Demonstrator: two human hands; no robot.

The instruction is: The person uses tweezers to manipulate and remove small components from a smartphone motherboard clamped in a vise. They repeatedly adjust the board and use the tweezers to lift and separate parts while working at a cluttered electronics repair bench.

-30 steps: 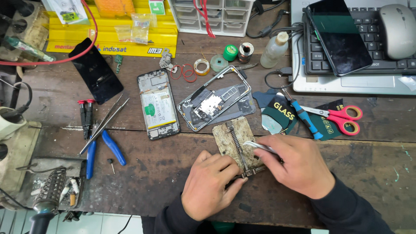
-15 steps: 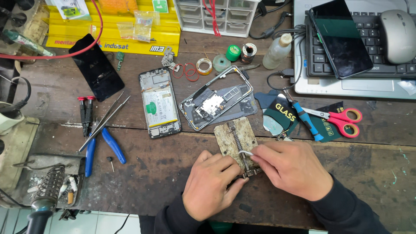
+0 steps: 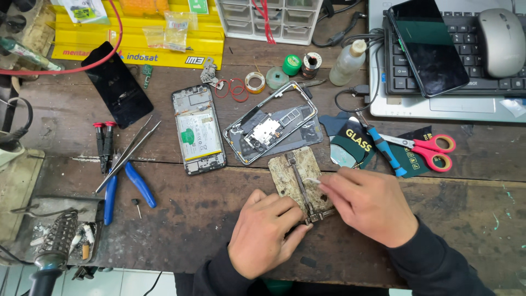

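Steadying the worn holder block (image 3: 296,172) on the bench with my left hand (image 3: 263,233), fingers curled around its lower clamp, my right hand (image 3: 370,205) pinches a small white swab (image 3: 312,180) just above it, which I judge needs gentle, precise strokes.

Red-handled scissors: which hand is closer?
Right. The right hand works at the worn holder plate, below and left of the scissors, apart from them. The left hand rests at the plate's lower edge, farther left.
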